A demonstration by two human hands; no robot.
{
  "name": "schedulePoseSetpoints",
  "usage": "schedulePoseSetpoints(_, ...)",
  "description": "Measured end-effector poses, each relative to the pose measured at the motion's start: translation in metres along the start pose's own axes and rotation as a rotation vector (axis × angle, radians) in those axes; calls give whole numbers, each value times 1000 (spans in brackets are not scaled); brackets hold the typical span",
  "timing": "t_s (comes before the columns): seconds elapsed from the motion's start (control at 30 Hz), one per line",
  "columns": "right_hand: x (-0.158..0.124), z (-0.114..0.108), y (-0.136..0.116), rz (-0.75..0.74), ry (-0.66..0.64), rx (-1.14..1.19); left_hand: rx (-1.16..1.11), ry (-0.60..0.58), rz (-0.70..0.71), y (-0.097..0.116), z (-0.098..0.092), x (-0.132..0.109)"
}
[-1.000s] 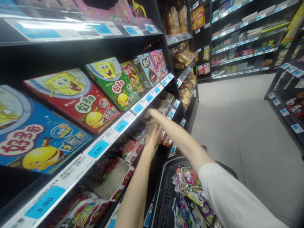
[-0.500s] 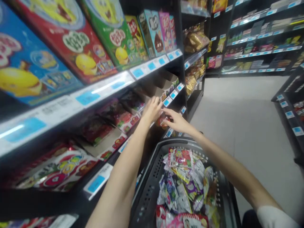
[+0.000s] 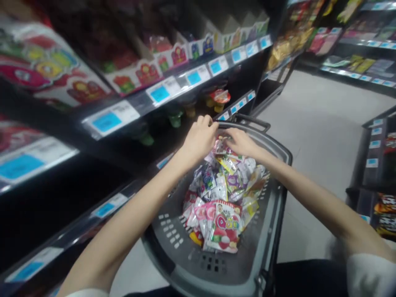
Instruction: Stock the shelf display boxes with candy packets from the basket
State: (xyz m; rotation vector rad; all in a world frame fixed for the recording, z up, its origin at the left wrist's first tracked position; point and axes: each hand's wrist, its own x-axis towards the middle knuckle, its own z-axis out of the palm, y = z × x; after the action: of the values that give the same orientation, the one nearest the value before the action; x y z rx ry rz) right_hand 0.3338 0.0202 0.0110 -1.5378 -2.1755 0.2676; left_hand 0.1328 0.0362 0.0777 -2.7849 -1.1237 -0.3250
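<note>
A grey shopping basket (image 3: 262,247) with rows of small holes is below me, holding a heap of shiny small candy bags (image 3: 238,181). One red and white gummy candy bag (image 3: 227,227) lies on top at the near end. My left hand (image 3: 201,136) is at the basket's far left rim, fingers curled inward; anything inside them is hidden. Across from it, my right hand (image 3: 239,142) hovers over the far end of the heap, fingers bent and a little apart. Close by its fingertips is a red candy packet (image 3: 221,146), partly covered; contact is unclear.
Shelves on the left hold display boxes of candy (image 3: 145,72) behind blue and white price tags (image 3: 194,77). Cups with orange lids (image 3: 221,97) stand on a lower shelf. Another shelf unit (image 3: 368,165) stands at right, across the grey floor (image 3: 312,123).
Both hands have come away from the candy shelf and down to the far end of the basket. My view has tilted downward, showing more of the basket.
</note>
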Motion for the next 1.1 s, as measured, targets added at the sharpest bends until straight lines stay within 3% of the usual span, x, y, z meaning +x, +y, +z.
schedulePoseSetpoints(0.2,-11,7,-35,-106,-38,-48,-122,-352,151,-17,37,-56)
schedulePoseSetpoints(0.33,-14,19,-63,-199,-430,-85,-152,-561,158,-23,51,-72)
schedulePoseSetpoints(0.47,-18,36,-81,-221,-795,-301,-134,-700,93,-27,54,-83)
schedulePoseSetpoints(0.53,-20,45,-87,-253,-854,-315,-163,-720,74,-31,55,-85)
schedulePoseSetpoints(0.7,-27,71,-97,-289,-838,-359,-223,-702,62,-40,59,-83)
schedulePoseSetpoints(0.8,-31,83,-102,-268,-933,-475,-217,-715,73,-42,57,-81)
schedulePoseSetpoints(0.9,-31,85,-106,-264,-971,-510,-237,-710,89,-42,53,-81)
schedulePoseSetpoints(1.1,-30,76,-110,-286,-911,-514,-226,-680,104,-39,55,-85)
